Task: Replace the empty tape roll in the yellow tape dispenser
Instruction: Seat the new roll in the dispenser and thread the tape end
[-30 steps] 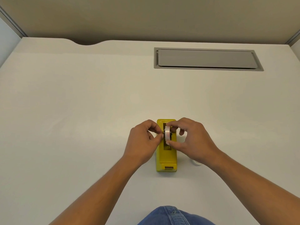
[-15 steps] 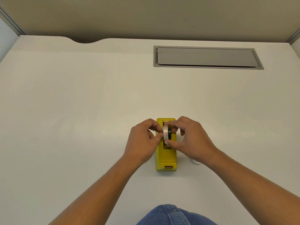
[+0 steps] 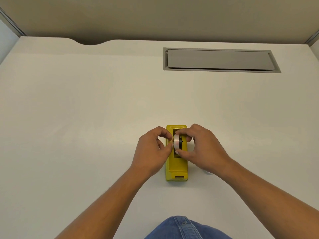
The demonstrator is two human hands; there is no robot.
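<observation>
Gripping the upright tape roll [image 3: 176,144], both hands [image 3: 204,149] hover over the lengthwise yellow dispenser [image 3: 176,169].

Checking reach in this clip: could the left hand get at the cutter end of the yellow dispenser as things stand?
Probably yes. The left hand sits right beside the yellow dispenser, and its near end shows bare, with nothing lying over it. The hand would first have to let go at the tape roll.

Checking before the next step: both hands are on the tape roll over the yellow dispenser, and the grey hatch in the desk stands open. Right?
Not quite. The head view shows the grey hatch closed, flush with the desk. The rest holds: left hand and right hand are at the tape roll over the dispenser.
</observation>
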